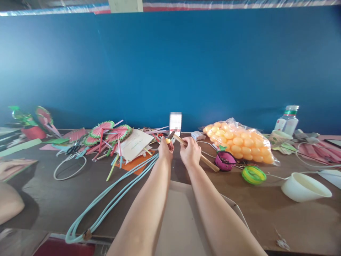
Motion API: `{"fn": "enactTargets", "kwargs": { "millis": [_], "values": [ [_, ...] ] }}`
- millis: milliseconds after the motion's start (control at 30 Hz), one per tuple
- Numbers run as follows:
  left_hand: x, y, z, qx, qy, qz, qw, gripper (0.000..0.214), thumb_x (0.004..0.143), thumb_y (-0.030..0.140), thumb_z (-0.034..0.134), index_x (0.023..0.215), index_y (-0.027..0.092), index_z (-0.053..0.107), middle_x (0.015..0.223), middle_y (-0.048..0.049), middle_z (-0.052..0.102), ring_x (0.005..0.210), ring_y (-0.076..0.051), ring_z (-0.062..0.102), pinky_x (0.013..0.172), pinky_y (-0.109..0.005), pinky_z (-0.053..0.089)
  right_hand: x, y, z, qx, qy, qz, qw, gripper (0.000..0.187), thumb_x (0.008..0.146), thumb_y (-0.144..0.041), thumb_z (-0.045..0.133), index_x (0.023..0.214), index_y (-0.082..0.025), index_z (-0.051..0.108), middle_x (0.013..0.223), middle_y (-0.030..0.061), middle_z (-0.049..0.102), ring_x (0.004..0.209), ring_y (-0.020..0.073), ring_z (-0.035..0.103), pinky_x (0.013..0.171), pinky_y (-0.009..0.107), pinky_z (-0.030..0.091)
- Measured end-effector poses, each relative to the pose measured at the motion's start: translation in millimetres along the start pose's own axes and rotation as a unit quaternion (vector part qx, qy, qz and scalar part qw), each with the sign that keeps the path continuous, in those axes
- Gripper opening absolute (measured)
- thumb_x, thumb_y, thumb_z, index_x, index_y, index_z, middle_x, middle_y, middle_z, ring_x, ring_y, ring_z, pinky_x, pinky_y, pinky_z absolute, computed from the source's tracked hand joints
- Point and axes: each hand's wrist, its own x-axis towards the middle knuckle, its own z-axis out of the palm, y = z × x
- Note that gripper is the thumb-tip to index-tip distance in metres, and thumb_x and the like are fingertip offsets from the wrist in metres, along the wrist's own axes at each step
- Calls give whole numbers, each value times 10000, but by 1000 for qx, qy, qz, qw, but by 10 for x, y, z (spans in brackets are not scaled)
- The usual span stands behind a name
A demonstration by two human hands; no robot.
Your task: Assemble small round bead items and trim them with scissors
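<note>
My left hand (166, 151) is closed near the middle of the table, with a small yellow piece (168, 141) at its fingertips. A short dark piece (172, 134) juts up beside it; what kind of thing this is cannot be made out. Close by on the right, my right hand (190, 151) is wrapped round a light wooden stick (209, 163), whose far end reaches toward the left fingers. Just beyond both hands a phone with a bright screen (176, 122) stands upright. Light-blue tubing (114, 192) runs in long loops from beside my left hand to the table's front edge.
Left lie watermelon-patterned paper fans (102, 129), papers (134, 144) and a white cable loop (70, 167). Right are a bag of orange balls (242, 142), a purple pouch (225, 160), a green-yellow coil (253, 175), a white cup (303, 188) and bottles (287, 121). Another person's arm (9, 202) rests far left.
</note>
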Motion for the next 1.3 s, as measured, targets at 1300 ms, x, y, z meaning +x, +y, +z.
{"fn": "enactTargets", "kwargs": {
  "millis": [1300],
  "values": [
    [-17, -15, -1, 10, -16, 13, 1000, 270, 962, 380, 558, 821, 150, 559, 634, -2, 561, 448, -48, 504, 453, -137, 410, 5, -12, -19, 18, 36, 11, 999, 180, 839, -155, 554, 992, -226, 617, 1032, 60, 698, 986, 237, 604, 855, 353, 364]
  ]
}}
